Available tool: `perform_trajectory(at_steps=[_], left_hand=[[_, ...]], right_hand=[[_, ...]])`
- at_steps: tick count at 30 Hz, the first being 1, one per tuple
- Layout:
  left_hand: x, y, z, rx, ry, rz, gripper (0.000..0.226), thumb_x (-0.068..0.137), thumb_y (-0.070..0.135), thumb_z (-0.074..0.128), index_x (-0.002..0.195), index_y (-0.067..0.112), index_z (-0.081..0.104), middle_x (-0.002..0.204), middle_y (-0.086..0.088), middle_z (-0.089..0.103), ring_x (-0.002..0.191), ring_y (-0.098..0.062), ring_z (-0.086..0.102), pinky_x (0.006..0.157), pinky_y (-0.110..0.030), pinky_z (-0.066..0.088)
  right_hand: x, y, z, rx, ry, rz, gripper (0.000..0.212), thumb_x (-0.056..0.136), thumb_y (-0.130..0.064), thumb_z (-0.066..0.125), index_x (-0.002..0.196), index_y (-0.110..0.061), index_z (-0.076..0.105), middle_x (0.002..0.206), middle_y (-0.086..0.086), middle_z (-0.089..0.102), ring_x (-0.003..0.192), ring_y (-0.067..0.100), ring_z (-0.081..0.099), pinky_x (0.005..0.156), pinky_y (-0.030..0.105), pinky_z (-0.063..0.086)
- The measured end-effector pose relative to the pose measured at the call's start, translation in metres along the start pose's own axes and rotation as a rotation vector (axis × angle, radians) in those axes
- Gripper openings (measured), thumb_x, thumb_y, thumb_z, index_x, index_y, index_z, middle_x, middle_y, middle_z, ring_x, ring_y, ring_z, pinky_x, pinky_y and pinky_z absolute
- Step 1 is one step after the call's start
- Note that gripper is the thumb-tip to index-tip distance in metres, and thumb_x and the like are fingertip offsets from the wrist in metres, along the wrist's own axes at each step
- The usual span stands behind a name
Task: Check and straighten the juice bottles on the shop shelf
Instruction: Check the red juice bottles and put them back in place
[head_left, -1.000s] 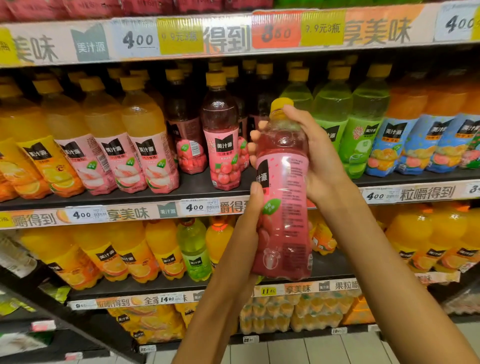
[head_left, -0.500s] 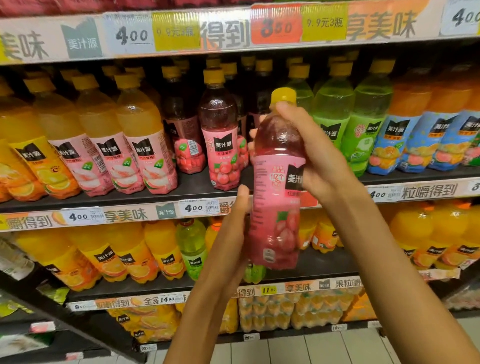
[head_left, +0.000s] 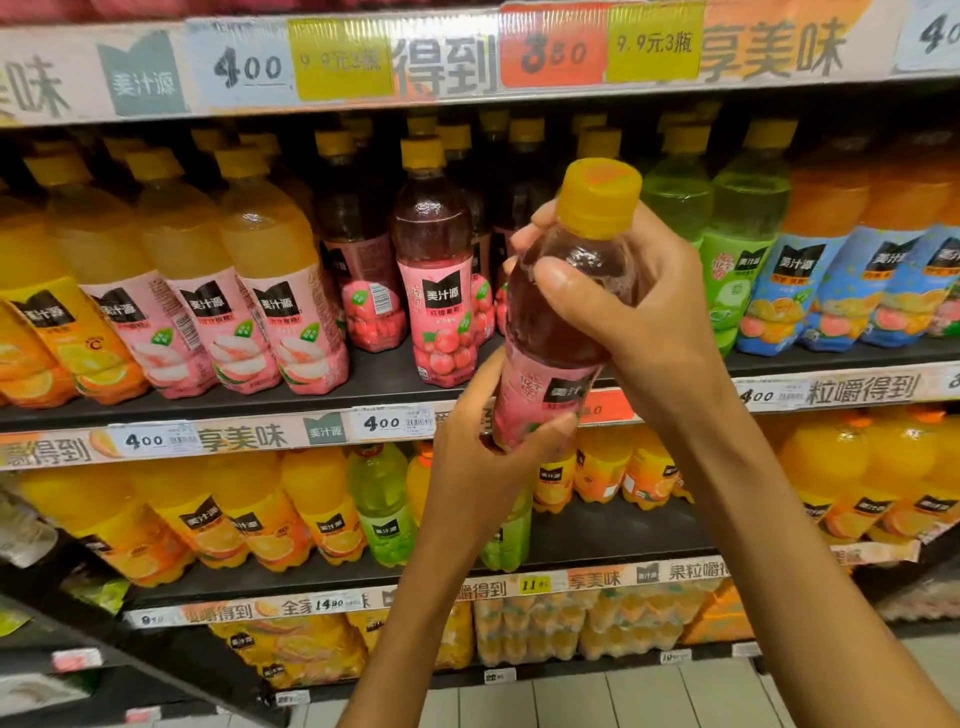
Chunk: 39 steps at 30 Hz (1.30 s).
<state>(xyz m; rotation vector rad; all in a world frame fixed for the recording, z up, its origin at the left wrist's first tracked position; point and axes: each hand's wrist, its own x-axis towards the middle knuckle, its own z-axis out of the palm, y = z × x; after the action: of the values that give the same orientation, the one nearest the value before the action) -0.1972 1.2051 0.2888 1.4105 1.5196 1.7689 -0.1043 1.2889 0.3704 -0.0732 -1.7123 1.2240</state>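
A red grape juice bottle (head_left: 561, 332) with a yellow cap and pink label is held in front of the middle shelf, tilted with its cap towards me. My right hand (head_left: 639, 322) grips its shoulder just under the cap. My left hand (head_left: 483, 462) grips its lower end from below and hides the base. On the shelf behind stands a matching red bottle (head_left: 436, 270) upright, label facing out. Another red bottle (head_left: 363, 280) beside it shows its barcode.
The middle shelf (head_left: 322, 400) holds rows of peach-label bottles (head_left: 275, 291) leaning left, green bottles (head_left: 737, 249) and blue-label orange bottles (head_left: 826, 270). A gap sits behind the held bottle. Orange bottles (head_left: 244, 509) fill the lower shelf. Price strips run along each shelf edge.
The bottle has tipped so its cap points towards me and has turned in my hands. My left hand has shifted from beside the bottle to gripping its lower end.
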Motion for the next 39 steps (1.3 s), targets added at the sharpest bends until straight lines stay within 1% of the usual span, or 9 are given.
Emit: perform_trajectory(at_steps=[5, 10, 16, 22, 26, 28, 33, 36, 39], left_hand=[[-0.002, -0.002, 0.0, -0.075, -0.056, 0.003, 0.057, 0.073, 0.035, 0.071, 0.125, 0.035, 0.048, 0.115, 0.021, 0.064, 0.107, 0.001, 0.061, 0.08, -0.012, 0.048], [-0.005, 0.001, -0.005, -0.253, -0.092, 0.038, 0.064, 0.067, 0.044, 0.079, 0.122, 0.027, 0.052, 0.113, 0.015, 0.068, 0.105, -0.004, 0.064, 0.08, -0.018, 0.052], [-0.014, 0.004, -0.01, -0.295, -0.217, -0.097, 0.055, 0.064, 0.075, 0.062, 0.098, 0.032, 0.065, 0.077, 0.003, 0.072, 0.062, -0.008, 0.067, 0.05, -0.022, 0.052], [-0.019, 0.009, -0.003, -0.332, -0.086, -0.362, 0.053, 0.075, 0.073, 0.051, 0.065, 0.021, 0.061, 0.047, 0.007, 0.058, 0.04, -0.001, 0.052, 0.042, -0.012, 0.041], [-0.016, 0.011, -0.005, -0.3, -0.037, -0.434, 0.065, 0.078, 0.073, 0.048, 0.073, 0.01, 0.067, 0.063, -0.012, 0.059, 0.059, -0.02, 0.056, 0.063, -0.034, 0.049], [-0.018, 0.015, -0.009, -0.369, -0.048, -0.452, 0.067, 0.076, 0.075, 0.048, 0.071, 0.012, 0.07, 0.059, -0.009, 0.059, 0.054, -0.02, 0.055, 0.055, -0.025, 0.045], [-0.022, 0.021, -0.011, -0.739, -0.273, -0.446, 0.068, 0.083, 0.062, 0.044, 0.113, 0.005, 0.066, 0.089, -0.017, 0.07, 0.072, -0.027, 0.069, 0.066, -0.037, 0.058], [-0.021, 0.018, -0.01, -0.531, -0.203, -0.447, 0.07, 0.079, 0.069, 0.042, 0.114, 0.014, 0.068, 0.096, -0.013, 0.073, 0.084, -0.025, 0.071, 0.074, -0.037, 0.058], [-0.014, 0.017, -0.013, -0.247, -0.038, -0.352, 0.055, 0.078, 0.072, 0.038, 0.091, 0.033, 0.075, 0.087, 0.002, 0.076, 0.082, -0.013, 0.072, 0.068, -0.023, 0.055]], right_hand=[[-0.007, -0.003, -0.002, -0.004, -0.112, -0.132, 0.027, 0.078, -0.017, 0.065, 0.103, -0.009, 0.057, 0.1, 0.011, 0.063, 0.096, 0.029, 0.064, 0.086, 0.046, 0.051], [-0.004, -0.008, -0.006, 0.064, -0.176, -0.126, 0.033, 0.078, -0.022, 0.068, 0.109, -0.013, 0.058, 0.106, 0.004, 0.064, 0.1, 0.026, 0.063, 0.088, 0.043, 0.05], [0.009, 0.004, -0.005, 0.403, -0.167, 0.142, 0.052, 0.074, -0.042, 0.075, 0.111, -0.009, 0.058, 0.108, 0.01, 0.067, 0.1, 0.034, 0.061, 0.093, 0.054, 0.046], [0.01, 0.016, 0.002, 0.38, 0.063, 0.377, 0.02, 0.086, -0.026, 0.06, 0.098, -0.01, 0.063, 0.087, 0.009, 0.069, 0.077, 0.021, 0.066, 0.072, 0.034, 0.056], [0.012, 0.016, 0.002, 0.347, 0.096, 0.432, 0.026, 0.087, -0.035, 0.061, 0.098, -0.011, 0.063, 0.085, 0.002, 0.069, 0.083, 0.017, 0.065, 0.08, 0.033, 0.054], [0.015, 0.015, 0.0, 0.43, 0.066, 0.465, 0.032, 0.092, -0.04, 0.055, 0.105, -0.012, 0.062, 0.09, 0.002, 0.069, 0.087, 0.014, 0.065, 0.083, 0.032, 0.053], [0.017, 0.02, 0.005, 0.801, -0.047, 0.631, 0.05, 0.086, -0.049, 0.046, 0.112, -0.006, 0.054, 0.105, 0.018, 0.062, 0.096, 0.029, 0.061, 0.093, 0.045, 0.049], [0.019, 0.018, 0.008, 0.833, -0.062, 0.589, 0.047, 0.082, -0.048, 0.049, 0.099, -0.006, 0.058, 0.087, 0.013, 0.065, 0.075, 0.024, 0.064, 0.071, 0.037, 0.055], [0.019, 0.014, 0.005, 0.571, 0.059, 0.51, 0.031, 0.084, -0.041, 0.058, 0.088, -0.011, 0.066, 0.084, 0.011, 0.069, 0.074, 0.024, 0.066, 0.075, 0.038, 0.055]])
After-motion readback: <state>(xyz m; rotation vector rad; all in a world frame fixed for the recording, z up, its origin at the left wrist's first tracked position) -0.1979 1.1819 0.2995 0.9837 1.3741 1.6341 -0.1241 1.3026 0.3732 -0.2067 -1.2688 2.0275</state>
